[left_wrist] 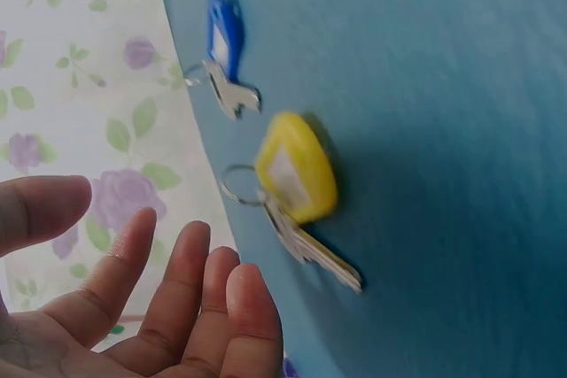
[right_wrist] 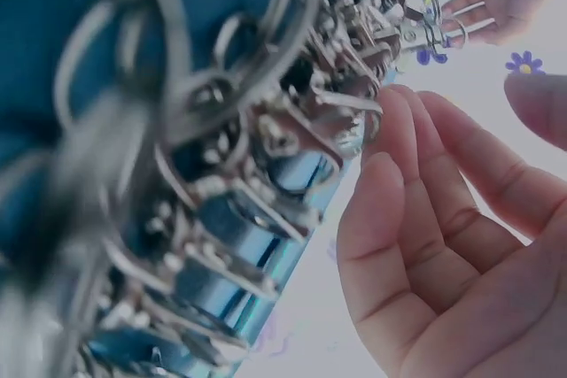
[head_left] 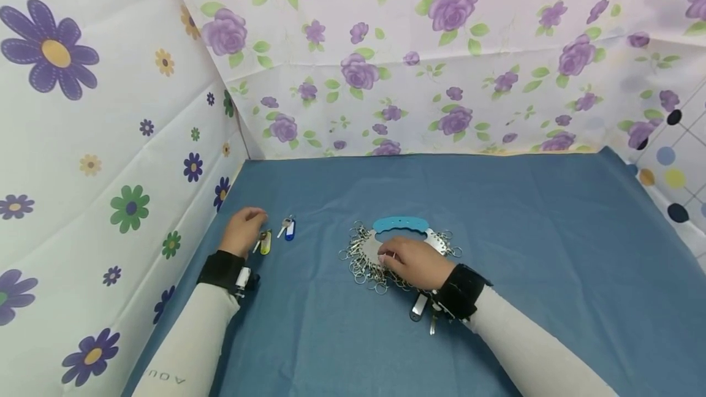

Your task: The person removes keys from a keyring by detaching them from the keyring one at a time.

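- Head view, far left: white sheet with flowers [head_left: 143, 158] rises beside the blue cloth [head_left: 331, 336].
- Left hand [head_left: 242, 231]: black band at the wrist, palm and fingers loosely spread in the left wrist view, thumb well apart from the fingers, gripping nothing; just beside the yellow tag.
- Yellow tag [head_left: 266, 242]: lies on the blue cloth, ringed to a key [left_wrist: 310, 247].
- Blue tag [head_left: 290, 230]: right of the yellow one, near it, also with a key on its ring; lies on the cloth.
- Metal holder [head_left: 368, 250]: lies right of centre on the cloth, many small rings and clips along its edge; blue handle [head_left: 401, 223] on its far side.
- Right hand [head_left: 413, 260]: over the holder, fingers bent but relaxed, thumb apart, no grip; fingertips at the clips, contact cannot be told.
- Dark tag [head_left: 418, 308]: white label, near side of the holder, close to the right wrist; a key [head_left: 432, 325] just beside it.
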A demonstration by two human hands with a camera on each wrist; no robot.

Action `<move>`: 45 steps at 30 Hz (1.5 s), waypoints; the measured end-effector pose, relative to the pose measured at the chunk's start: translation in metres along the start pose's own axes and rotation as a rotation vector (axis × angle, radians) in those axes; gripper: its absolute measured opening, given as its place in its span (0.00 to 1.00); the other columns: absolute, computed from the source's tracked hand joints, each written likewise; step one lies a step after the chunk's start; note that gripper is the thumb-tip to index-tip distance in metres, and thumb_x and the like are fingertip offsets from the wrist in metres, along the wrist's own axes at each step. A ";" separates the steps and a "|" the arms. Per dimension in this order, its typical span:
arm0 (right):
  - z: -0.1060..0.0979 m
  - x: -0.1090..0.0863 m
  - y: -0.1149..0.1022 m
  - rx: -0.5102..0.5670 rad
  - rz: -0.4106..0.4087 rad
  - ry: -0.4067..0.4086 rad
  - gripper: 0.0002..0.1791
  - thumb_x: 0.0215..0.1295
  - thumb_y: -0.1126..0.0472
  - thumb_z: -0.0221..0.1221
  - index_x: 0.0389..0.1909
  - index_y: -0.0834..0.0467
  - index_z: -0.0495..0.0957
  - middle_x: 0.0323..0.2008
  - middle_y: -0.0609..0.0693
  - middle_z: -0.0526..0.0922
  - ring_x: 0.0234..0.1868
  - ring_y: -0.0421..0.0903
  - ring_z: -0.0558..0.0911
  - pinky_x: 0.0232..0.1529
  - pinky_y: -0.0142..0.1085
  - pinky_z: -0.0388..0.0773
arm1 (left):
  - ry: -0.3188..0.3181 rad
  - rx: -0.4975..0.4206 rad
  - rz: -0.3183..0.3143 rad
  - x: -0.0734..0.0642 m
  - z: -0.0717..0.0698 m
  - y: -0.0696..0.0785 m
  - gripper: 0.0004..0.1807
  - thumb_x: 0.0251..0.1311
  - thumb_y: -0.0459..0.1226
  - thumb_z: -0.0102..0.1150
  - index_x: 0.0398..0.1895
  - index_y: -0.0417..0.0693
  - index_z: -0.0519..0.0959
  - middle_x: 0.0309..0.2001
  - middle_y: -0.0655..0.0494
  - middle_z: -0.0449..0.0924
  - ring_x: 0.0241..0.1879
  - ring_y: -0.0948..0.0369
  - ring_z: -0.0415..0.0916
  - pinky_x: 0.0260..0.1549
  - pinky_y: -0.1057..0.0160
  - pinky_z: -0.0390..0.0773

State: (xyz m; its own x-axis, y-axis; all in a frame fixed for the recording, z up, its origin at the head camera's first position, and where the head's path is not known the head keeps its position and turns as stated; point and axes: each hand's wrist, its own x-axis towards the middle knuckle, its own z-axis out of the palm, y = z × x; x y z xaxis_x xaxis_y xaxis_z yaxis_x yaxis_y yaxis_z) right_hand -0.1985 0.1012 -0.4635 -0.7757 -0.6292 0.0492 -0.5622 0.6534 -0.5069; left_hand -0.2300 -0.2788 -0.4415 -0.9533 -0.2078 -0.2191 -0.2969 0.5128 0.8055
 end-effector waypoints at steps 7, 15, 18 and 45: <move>-0.008 0.001 0.002 0.007 -0.021 0.049 0.16 0.79 0.57 0.50 0.57 0.58 0.81 0.52 0.51 0.84 0.54 0.47 0.83 0.59 0.47 0.78 | -0.014 -0.038 0.051 -0.006 0.007 0.010 0.25 0.78 0.45 0.44 0.71 0.41 0.68 0.69 0.39 0.68 0.66 0.44 0.66 0.66 0.42 0.68; -0.016 0.002 0.002 0.055 0.002 0.045 0.18 0.81 0.55 0.49 0.62 0.57 0.78 0.53 0.50 0.85 0.49 0.43 0.83 0.52 0.44 0.79 | -0.025 -0.067 0.153 -0.015 0.019 0.019 0.19 0.77 0.40 0.48 0.62 0.37 0.74 0.58 0.38 0.75 0.58 0.45 0.73 0.55 0.52 0.74; -0.019 0.002 0.002 0.085 0.014 0.043 0.18 0.81 0.54 0.48 0.62 0.55 0.78 0.45 0.47 0.86 0.38 0.36 0.81 0.43 0.38 0.78 | -0.043 -0.025 0.198 -0.020 0.026 0.024 0.17 0.76 0.40 0.50 0.58 0.38 0.77 0.53 0.39 0.78 0.51 0.47 0.76 0.47 0.57 0.75; -0.026 -0.022 0.017 0.063 0.033 0.081 0.16 0.78 0.53 0.52 0.56 0.55 0.81 0.47 0.45 0.84 0.43 0.38 0.82 0.45 0.39 0.80 | -0.386 0.089 0.400 -0.088 0.123 0.049 0.09 0.71 0.39 0.57 0.48 0.47 0.82 0.39 0.56 0.83 0.35 0.61 0.77 0.38 0.60 0.75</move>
State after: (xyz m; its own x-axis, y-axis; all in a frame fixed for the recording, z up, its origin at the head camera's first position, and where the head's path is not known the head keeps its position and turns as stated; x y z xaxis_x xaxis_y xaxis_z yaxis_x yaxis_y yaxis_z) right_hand -0.1984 0.1370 -0.4508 -0.8153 -0.5704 0.0996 -0.5191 0.6438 -0.5623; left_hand -0.1677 -0.1329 -0.4510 -0.9386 0.3284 -0.1055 0.1040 0.5612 0.8211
